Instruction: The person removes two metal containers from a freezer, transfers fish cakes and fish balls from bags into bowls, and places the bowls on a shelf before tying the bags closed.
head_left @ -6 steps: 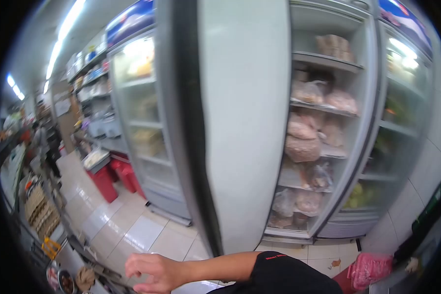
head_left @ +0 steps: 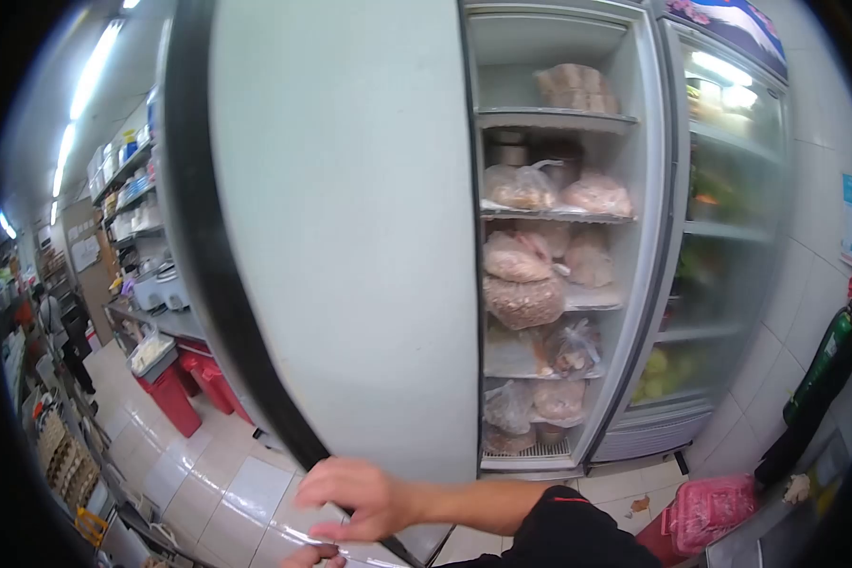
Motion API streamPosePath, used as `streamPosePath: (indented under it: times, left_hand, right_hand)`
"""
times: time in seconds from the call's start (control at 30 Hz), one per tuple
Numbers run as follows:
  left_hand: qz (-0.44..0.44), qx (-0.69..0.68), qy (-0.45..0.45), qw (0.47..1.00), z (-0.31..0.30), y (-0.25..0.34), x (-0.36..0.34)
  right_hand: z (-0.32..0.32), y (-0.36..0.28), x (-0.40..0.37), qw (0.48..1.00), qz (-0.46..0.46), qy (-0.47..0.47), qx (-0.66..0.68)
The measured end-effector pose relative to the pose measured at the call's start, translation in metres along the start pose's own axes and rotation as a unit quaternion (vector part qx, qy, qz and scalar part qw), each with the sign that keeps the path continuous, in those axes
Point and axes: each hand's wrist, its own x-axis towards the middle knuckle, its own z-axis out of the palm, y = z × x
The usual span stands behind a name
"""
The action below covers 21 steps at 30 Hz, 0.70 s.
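Observation:
My right hand [head_left: 355, 497] reaches in from the right in a black sleeve, its fingers bent and thumb held apart, with nothing visible between them. It overlaps the lower dark edge of a wide pale fridge door [head_left: 341, 218], which stands open in front of me. Just below, only some fingers of my left hand [head_left: 312, 557] show at the bottom of the view; the rest is hidden. Beyond the door, the open fridge holds bags of pale, pinkish food [head_left: 523, 301] on its shelves, with a wrapped stack of blocks [head_left: 577, 88] at the top.
A glass-door fridge [head_left: 719, 237] stands to the right, beside a green cylinder [head_left: 819, 364] by the wall. A pink bag [head_left: 715, 511] is low at right. On the left are red bins [head_left: 172, 398], stacked egg trays [head_left: 66, 464] and a distant person [head_left: 62, 336].
The view has turned right, so the fridges sit further left. The pale door looks wider, and my right hand now overlaps its edge. Fingers of my left hand have come into view.

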Motion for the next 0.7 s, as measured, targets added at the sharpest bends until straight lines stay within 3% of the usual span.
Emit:
streamPosePath:
  times: [0.1, 0.17, 0.23, 0.27, 0.4, 0.57, 0.63, 0.7]
  left_hand:
    - [-0.060, -0.114, -0.114, 0.985, 0.043, 0.048, 0.037]
    - [-0.035, -0.048, -0.175, 0.983, 0.070, 0.081, 0.075]
    - [-0.003, -0.051, -0.143, 0.988, 0.112, 0.101, 0.112]
    - [-0.011, -0.072, -0.195, 0.978, 0.131, 0.106, 0.138]
    - [0.156, -0.124, -0.116, 0.973, 0.201, 0.161, 0.262]
    - [0.304, -0.126, 0.057, 0.943, 0.223, 0.276, 0.431]
    - [0.329, -0.122, 0.142, 0.926, 0.222, 0.317, 0.499]
    - [0.287, -0.103, 0.151, 0.940, 0.215, 0.353, 0.561]
  right_hand:
    - [-0.106, 0.005, -0.019, 0.985, 0.022, 0.037, -0.166]
    - [-0.177, -0.003, -0.030, 0.969, 0.049, 0.051, -0.235]
    - [-0.242, -0.017, -0.040, 0.953, 0.069, 0.054, -0.290]
    - [-0.271, -0.023, -0.049, 0.945, 0.080, 0.054, -0.314]
    - [-0.382, -0.041, -0.081, 0.904, 0.123, 0.020, -0.410]
    - [-0.505, -0.046, -0.107, 0.840, 0.170, 0.039, -0.514]
    - [-0.544, -0.039, -0.103, 0.816, 0.158, 0.050, -0.554]
    - [-0.584, -0.027, -0.095, 0.788, 0.117, 0.047, -0.602]
